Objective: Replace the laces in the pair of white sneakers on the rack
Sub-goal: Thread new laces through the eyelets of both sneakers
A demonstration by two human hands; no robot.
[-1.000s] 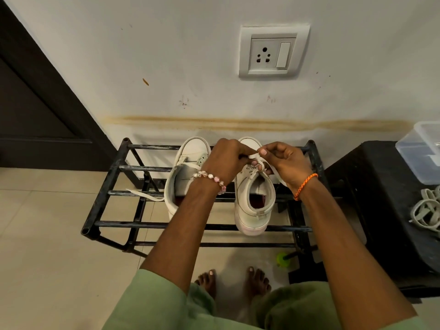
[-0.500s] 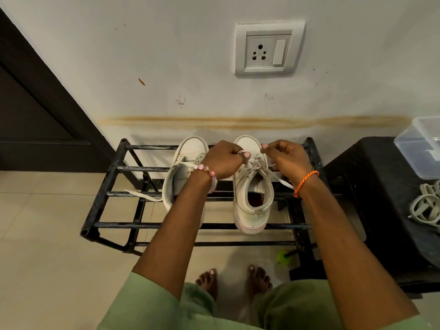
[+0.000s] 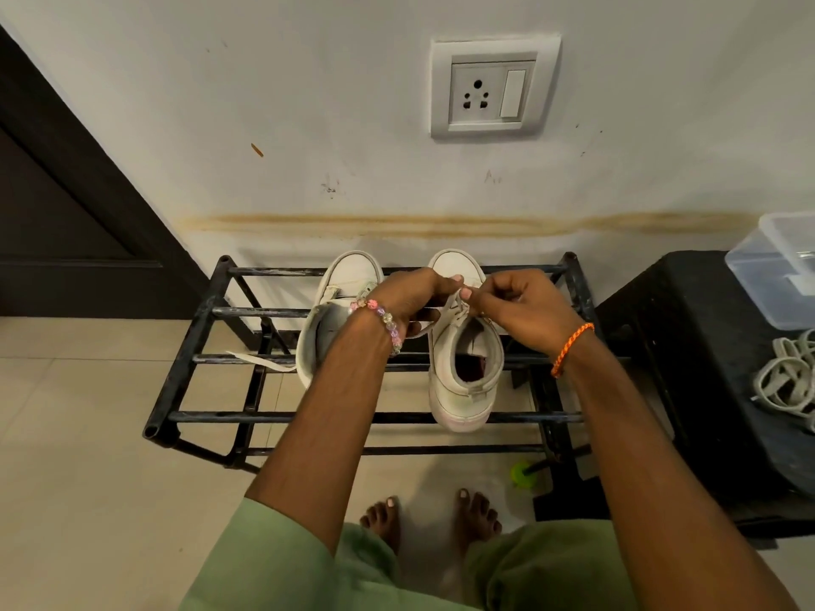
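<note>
Both hands meet over the right sneaker [image 3: 463,372] on the rack [image 3: 194,328]. The left hand [image 3: 414,297] and right hand [image 3: 520,306] each pinch its lace [image 3: 445,307].

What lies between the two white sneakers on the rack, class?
In the head view, the left hand sits over the gap between the left sneaker and the right sneaker, with a lace crossing there; below it, only rack bars.

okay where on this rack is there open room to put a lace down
Left end of the rack, left of the left sneaker, apart from one loose lace. Narrower strip right of the right sneaker. Crowded mid-rack, where both hands work.
</note>
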